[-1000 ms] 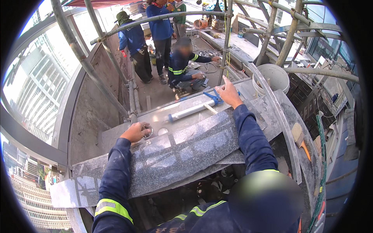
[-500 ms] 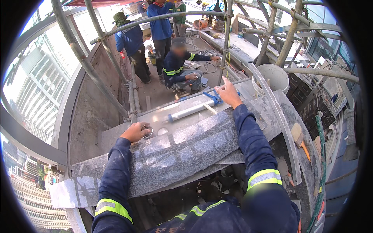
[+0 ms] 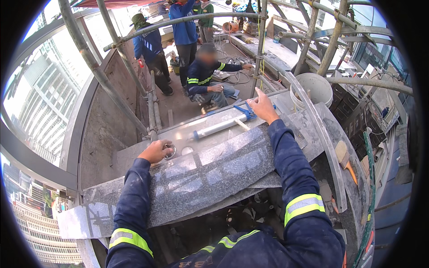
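Note:
My left hand (image 3: 162,151) curls its fingers on a small round silvery object (image 3: 171,153), partly hidden, at the far edge of a speckled granite slab (image 3: 205,178) that lies across the work in front of me. My right hand (image 3: 263,106) is at the slab's right end, thumb and fingers raised and apart, holding nothing. Just left of it, a silver caulking gun (image 3: 220,129) with a blue handle lies on the pale ledge (image 3: 134,154), and a small white bar rests beside the gun.
Workers (image 3: 203,80) crouch and stand beyond the ledge among cables. Scaffold poles (image 3: 85,53) rise at left and right. A white bucket (image 3: 313,87), a long curved strip (image 3: 328,161) and a brush (image 3: 343,156) are at right. A dark cavity (image 3: 241,210) opens below the slab.
My hands stay in place. A blurred shape over my right upper arm has gone, uncovering the reflective band. The crouching worker and the one at far left have shifted slightly.

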{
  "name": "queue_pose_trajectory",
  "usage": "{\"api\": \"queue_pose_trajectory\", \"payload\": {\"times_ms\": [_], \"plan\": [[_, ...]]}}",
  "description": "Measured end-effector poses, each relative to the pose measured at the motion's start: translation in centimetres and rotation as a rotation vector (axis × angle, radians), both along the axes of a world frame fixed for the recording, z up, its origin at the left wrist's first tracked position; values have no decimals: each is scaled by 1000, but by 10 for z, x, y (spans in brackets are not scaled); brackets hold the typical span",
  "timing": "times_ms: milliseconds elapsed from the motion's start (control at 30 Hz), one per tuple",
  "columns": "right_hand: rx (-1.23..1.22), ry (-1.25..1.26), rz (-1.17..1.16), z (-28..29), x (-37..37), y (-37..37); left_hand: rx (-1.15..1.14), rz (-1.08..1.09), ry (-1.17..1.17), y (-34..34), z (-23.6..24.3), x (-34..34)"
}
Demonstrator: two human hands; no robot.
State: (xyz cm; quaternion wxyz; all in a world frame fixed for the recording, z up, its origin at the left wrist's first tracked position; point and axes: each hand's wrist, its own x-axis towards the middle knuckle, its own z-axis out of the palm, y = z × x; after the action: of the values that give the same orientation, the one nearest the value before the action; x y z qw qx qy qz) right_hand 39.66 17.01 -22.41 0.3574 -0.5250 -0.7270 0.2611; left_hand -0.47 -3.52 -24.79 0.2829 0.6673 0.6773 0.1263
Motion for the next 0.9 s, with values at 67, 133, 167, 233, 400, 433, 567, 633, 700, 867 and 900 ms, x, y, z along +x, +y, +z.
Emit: {"api": "queue_pose_trajectory", "payload": {"times_ms": [67,133,167,233,400,433,567,633,700,867,900], "plan": [[0,6,4,0,0,0,1,1,6,-1,1,0],[1,8,7,0,-1,-1,4,3,5,-2,0,0],[0,10,8,0,0,-1,1,3,7,-1,1,0],[2,1,6,0,0,0,-5,3,12,0,3,1],[-13,-15,2,3,-1,-2,-3,-3,15,0,-1,-1],[-17,-16,3,3,-1,-3,-5,-3,16,0,0,-1],[-25,4,3,0,-1,0,11,-11,12,0,-2,-2],[-12,0,4,-4,1,4,11,-8,3,1,-2,-2],[-7,-6,6,-5,0,5,5,-9,8,1,-2,-2],[-14,6,5,-7,1,7,-1,2,13,0,1,0],[-11,7,7,-7,1,7,-4,-1,13,0,1,0]]}}
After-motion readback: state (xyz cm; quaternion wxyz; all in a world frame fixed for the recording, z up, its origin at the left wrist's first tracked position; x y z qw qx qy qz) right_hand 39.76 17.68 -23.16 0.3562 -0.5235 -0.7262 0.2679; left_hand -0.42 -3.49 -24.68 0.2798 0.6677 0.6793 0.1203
